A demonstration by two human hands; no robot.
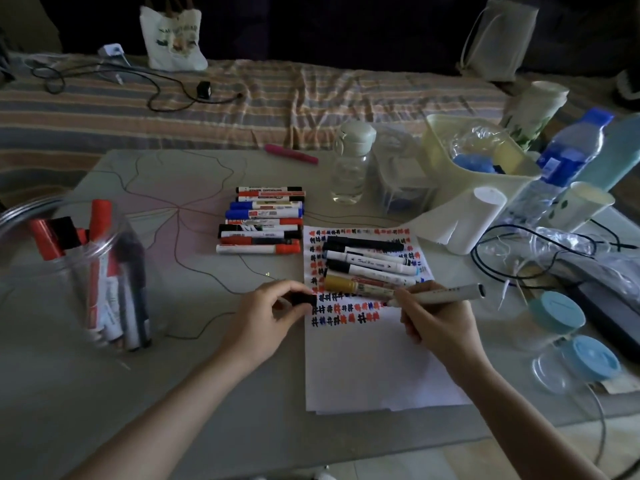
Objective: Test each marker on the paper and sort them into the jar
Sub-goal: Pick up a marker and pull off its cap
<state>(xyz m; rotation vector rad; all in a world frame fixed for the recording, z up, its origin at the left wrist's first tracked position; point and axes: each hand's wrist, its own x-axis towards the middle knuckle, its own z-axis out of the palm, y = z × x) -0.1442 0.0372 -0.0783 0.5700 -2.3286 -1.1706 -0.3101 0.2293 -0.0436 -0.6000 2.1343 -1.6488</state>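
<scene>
while lit dimly, scene: grey table beside a striped bedcover
right hand: fingers curled round a pale marker, tip down on the paper, near the rows of red, black and blue marks
left hand: thumb and fingers pinched on a black cap, at the paper's left edge
loose markers on the paper: laid side by side above both hands, one with a mustard cap
row of whiteboard markers: stacked flat on the table, left of the paper
jar: clear, far left, well apart from the paper, holding upright red and black markers
pink marker: alone, at the table's far edge
</scene>
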